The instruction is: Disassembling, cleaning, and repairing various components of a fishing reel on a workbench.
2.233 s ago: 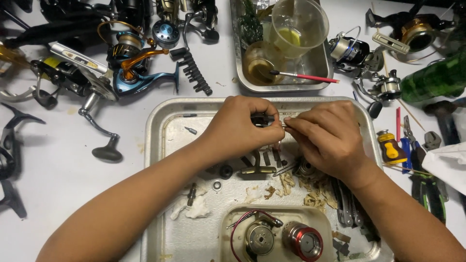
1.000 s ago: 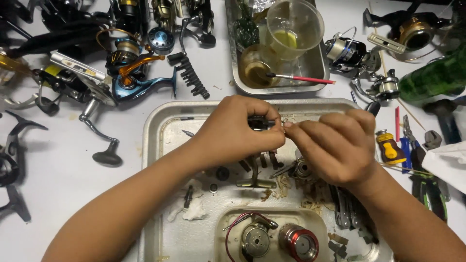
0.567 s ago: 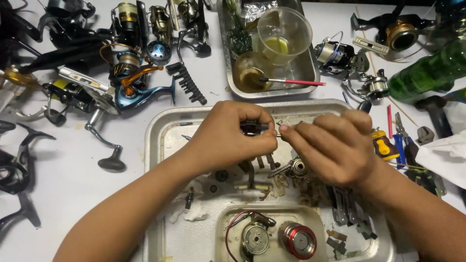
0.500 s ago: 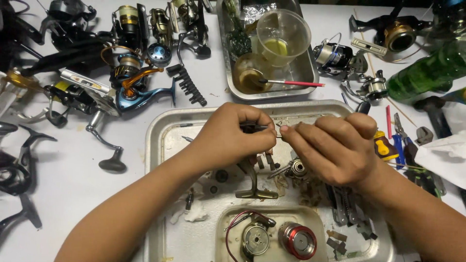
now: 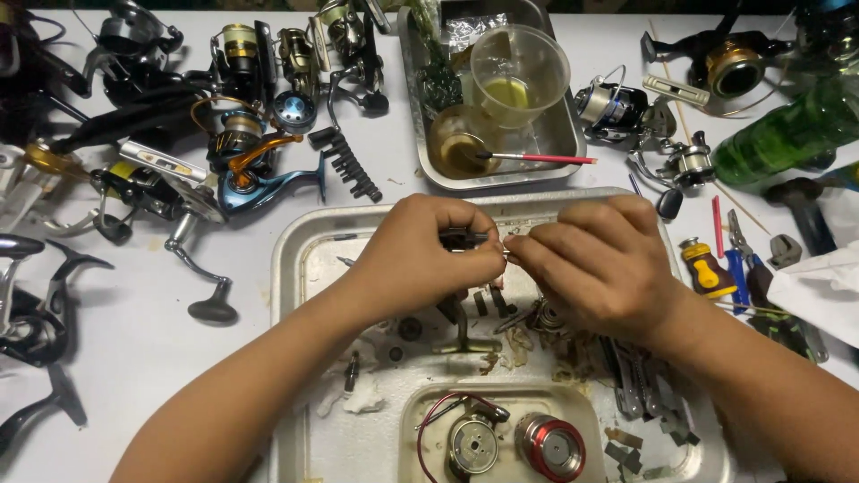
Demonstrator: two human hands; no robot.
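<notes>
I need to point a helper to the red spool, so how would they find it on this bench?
Start at the large metal tray under the hands, then drop to the smaller tray nested at its near edge. The red-rimmed round metal spool lies there, right of a silver round part; it is that tray's only red piece.

A white worktable [image 5: 125,358] fills the whole scene, evenly lit from above and smudged with grime on the left. Along the far edge runs a dark strip of background.
</notes>
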